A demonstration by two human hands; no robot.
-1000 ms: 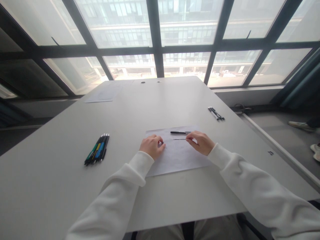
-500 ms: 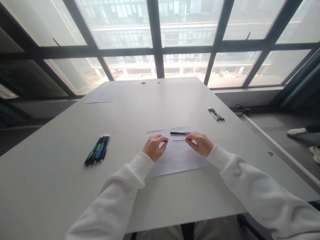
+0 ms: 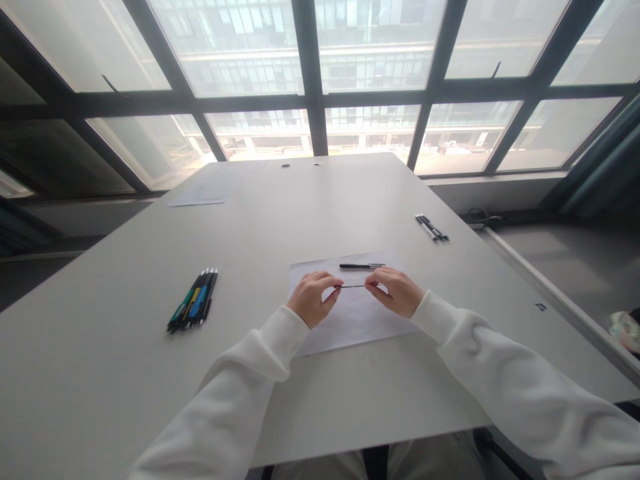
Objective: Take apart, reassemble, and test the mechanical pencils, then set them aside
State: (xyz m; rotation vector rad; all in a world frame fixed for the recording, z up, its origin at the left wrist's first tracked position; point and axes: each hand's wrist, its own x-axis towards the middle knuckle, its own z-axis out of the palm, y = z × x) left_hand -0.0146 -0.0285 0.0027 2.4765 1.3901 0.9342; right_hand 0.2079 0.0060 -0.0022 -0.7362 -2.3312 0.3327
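While a black pen [image 3: 361, 266] lies just beyond on the paper sheet [image 3: 350, 320], a thin refill [image 3: 353, 287] is pinched at both ends by the fingers of the left hand [image 3: 310, 299] and right hand [image 3: 396, 292].

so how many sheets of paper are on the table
2: one sheet lies under both hands near the front edge, the other sheet at the far left by the window. More could lie beneath either.
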